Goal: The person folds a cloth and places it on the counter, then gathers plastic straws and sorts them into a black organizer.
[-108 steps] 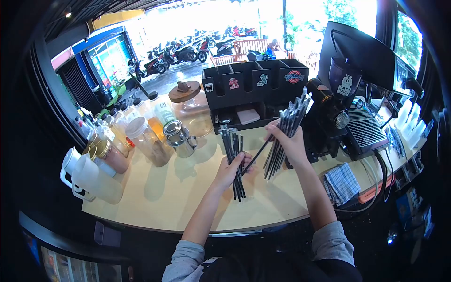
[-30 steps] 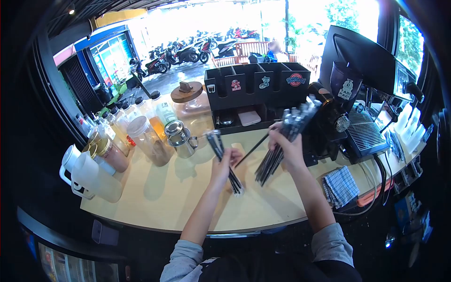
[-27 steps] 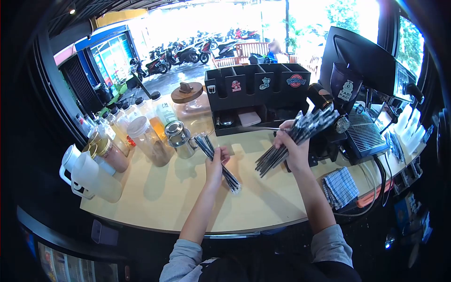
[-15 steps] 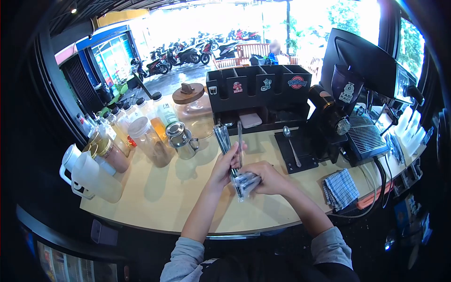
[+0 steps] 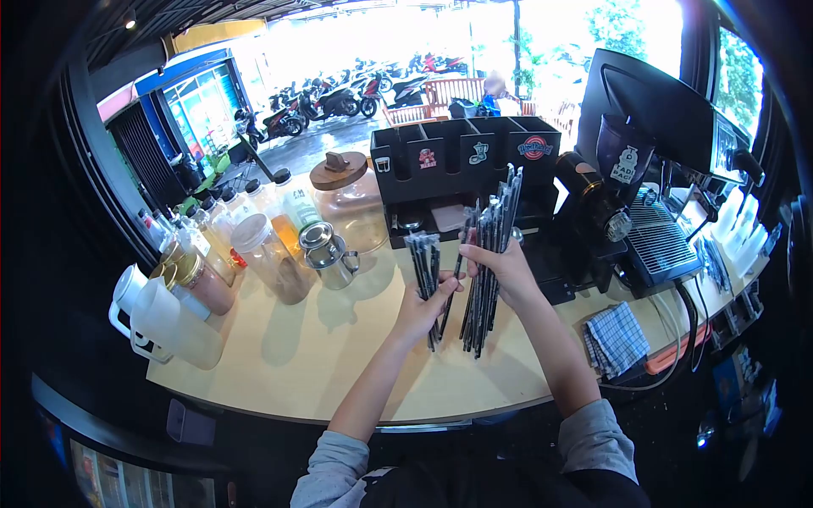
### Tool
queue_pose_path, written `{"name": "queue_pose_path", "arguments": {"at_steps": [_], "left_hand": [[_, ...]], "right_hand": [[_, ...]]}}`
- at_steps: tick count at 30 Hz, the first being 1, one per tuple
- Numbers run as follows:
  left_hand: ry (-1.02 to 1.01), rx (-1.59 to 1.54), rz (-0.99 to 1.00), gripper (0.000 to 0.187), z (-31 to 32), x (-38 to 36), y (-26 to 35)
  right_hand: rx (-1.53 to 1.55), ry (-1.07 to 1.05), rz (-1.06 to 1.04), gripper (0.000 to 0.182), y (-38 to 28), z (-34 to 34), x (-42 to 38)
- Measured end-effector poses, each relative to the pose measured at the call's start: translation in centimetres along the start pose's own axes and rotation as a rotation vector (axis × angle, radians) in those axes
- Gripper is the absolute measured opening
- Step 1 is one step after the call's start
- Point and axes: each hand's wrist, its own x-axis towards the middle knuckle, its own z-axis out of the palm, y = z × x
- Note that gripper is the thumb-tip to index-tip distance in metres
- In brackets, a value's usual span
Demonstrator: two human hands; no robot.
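Observation:
My left hand [image 5: 417,311] is closed around a bundle of thin black straws [image 5: 423,254] that look wrapped in clear film. A larger bundle of similar black straws [image 5: 478,317] stands nearly upright in my right hand [image 5: 512,273], its top ends fanned a little. Both hands are close together above the wooden counter [image 5: 339,372], and the fingers almost meet between the bundles. Just behind them is a black compartment organizer [image 5: 449,176] with stickers on its front. My right hand and its straws cover most of the black mat [image 5: 550,290] and the spoon on it.
To the left stand a metal drip pot [image 5: 334,262], a clear lidded jar [image 5: 271,262], a glass jar with wooden lid [image 5: 354,203], bottles, and a pale pitcher [image 5: 174,322]. On the right are a grinder [image 5: 593,195], an espresso machine [image 5: 656,241] and a checked cloth [image 5: 616,339].
My right hand has moved up and right, and its straws now stand upright rather than bunched low. My left hand has shifted slightly down and right with its bundle.

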Motion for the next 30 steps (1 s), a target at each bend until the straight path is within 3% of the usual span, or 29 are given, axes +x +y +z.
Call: {"name": "queue_pose_path", "arguments": {"at_steps": [5, 7, 11, 21, 30], "left_hand": [[0.010, 0.057, 0.038, 0.030, 0.2, -0.3, -0.1], [-0.025, -0.175, 0.014, 0.031, 0.0, -0.3, -0.1], [-0.085, -0.274, -0.028, 0.034, -0.4, -0.2, -0.4], [-0.057, 0.020, 0.025, 0.030, 0.7, -0.8, -0.1], [0.022, -0.134, 0.004, 0.038, -0.3, -0.1, -1.5]], "right_hand": [[0.020, -0.034, 0.007, 0.018, -0.1, 0.1, -0.2], [0.107, 0.060, -0.060, 0.014, 0.1, 0.4, -0.1], [0.113, -0.040, 0.025, 0.018, 0.2, -0.6, -0.3], [-0.183, -0.132, 0.088, 0.014, -0.1, 0.5, -0.9], [-0.047, -0.036, -0.018, 0.012, -0.1, -0.2, -0.8]]}}
